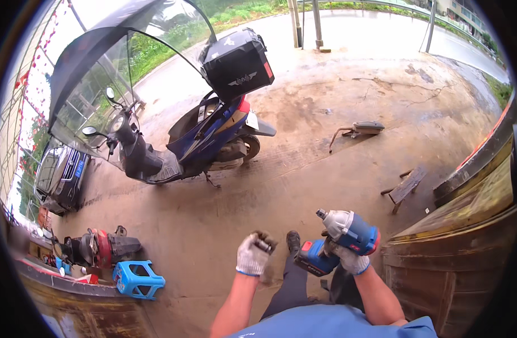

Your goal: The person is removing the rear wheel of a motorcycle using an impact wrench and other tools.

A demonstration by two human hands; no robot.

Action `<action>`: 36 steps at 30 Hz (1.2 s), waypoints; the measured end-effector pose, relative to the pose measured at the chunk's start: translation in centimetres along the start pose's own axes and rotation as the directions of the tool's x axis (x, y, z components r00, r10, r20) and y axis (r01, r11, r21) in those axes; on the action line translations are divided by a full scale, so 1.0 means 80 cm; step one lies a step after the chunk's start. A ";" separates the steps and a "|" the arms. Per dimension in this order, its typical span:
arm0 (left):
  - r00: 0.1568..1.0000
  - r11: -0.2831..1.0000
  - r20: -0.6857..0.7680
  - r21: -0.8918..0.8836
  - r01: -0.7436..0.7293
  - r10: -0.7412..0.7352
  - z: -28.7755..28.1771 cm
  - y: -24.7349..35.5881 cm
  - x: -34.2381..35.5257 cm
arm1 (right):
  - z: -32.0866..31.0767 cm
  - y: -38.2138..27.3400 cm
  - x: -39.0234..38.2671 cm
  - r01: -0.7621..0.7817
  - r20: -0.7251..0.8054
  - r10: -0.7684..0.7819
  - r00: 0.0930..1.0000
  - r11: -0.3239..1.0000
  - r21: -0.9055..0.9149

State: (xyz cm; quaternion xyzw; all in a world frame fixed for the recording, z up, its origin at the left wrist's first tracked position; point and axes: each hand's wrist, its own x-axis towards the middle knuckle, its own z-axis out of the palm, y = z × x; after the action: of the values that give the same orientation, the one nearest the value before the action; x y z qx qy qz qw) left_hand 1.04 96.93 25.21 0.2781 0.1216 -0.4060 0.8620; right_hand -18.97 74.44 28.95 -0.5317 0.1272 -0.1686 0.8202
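Observation:
My left hand [254, 253], in a dirty white knit glove, is closed round a small dark metal piece, perhaps a socket, below the scooter. My right hand [348, 256], also gloved, grips a cordless impact wrench [354, 231] with a blue and silver body and a battery pack [315, 260] at its base. The wrench's bare square drive points up and left. Ahead stands a dark blue scooter [205, 135] with a black top box [237, 62] and a clear canopy; part of its exhaust side is visible.
A detached metal exhaust [367, 129] and a wooden bench [405, 186] stand on the concrete floor at right. At lower left are a red scooter [103, 248] and blue plastic stool [139, 279]. A parked car [61, 174] is at left. Wooden doors [450, 270] flank me; a road runs beyond.

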 end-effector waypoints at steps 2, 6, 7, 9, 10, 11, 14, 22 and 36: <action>0.991 0.993 0.124 -0.112 -0.026 0.040 0.034 0.021 0.115 | -0.018 0.023 0.119 -0.076 0.017 0.079 0.997 0.986 -0.149; 0.988 0.999 0.151 0.022 -0.023 0.020 0.140 0.039 0.285 | -0.034 0.026 0.288 0.421 0.300 -0.296 0.907 0.636 -0.647; 0.983 0.997 0.184 0.076 0.007 -0.021 0.155 0.039 0.324 | -0.051 0.045 0.325 0.390 0.310 -0.238 0.920 0.603 -0.696; 0.987 0.989 0.129 0.128 0.076 -0.093 0.183 0.042 0.388 | -0.069 0.052 0.399 0.355 0.329 -0.154 0.932 0.580 -0.733; 0.989 0.985 0.107 0.149 0.090 -0.106 0.187 0.045 0.425 | -0.080 0.055 0.435 0.339 0.311 -0.155 0.938 0.603 -0.722; 0.997 0.990 0.035 0.121 0.069 -0.074 0.175 0.043 0.446 | -0.088 0.067 0.450 0.356 0.318 -0.176 0.931 0.624 -0.695; 0.994 0.995 -0.096 0.092 -0.036 0.045 0.157 0.061 0.583 | -0.134 0.118 0.559 0.321 0.272 -0.181 0.945 0.669 -0.670; 0.983 0.978 -0.171 0.208 -0.022 0.059 0.040 0.003 0.928 | -0.323 0.405 0.813 0.091 0.242 -0.007 0.970 0.936 -0.341; 0.861 0.874 -0.220 0.282 -0.395 0.459 -0.458 0.038 1.296 | -0.380 0.913 1.085 -0.009 0.162 0.047 0.986 0.974 -0.228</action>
State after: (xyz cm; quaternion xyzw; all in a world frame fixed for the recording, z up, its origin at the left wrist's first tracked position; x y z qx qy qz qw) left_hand 70.45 54.09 -48.64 0.4494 0.1299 -0.1712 0.8671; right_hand 58.61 41.10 -52.65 -0.6320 0.0841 -0.0965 0.7643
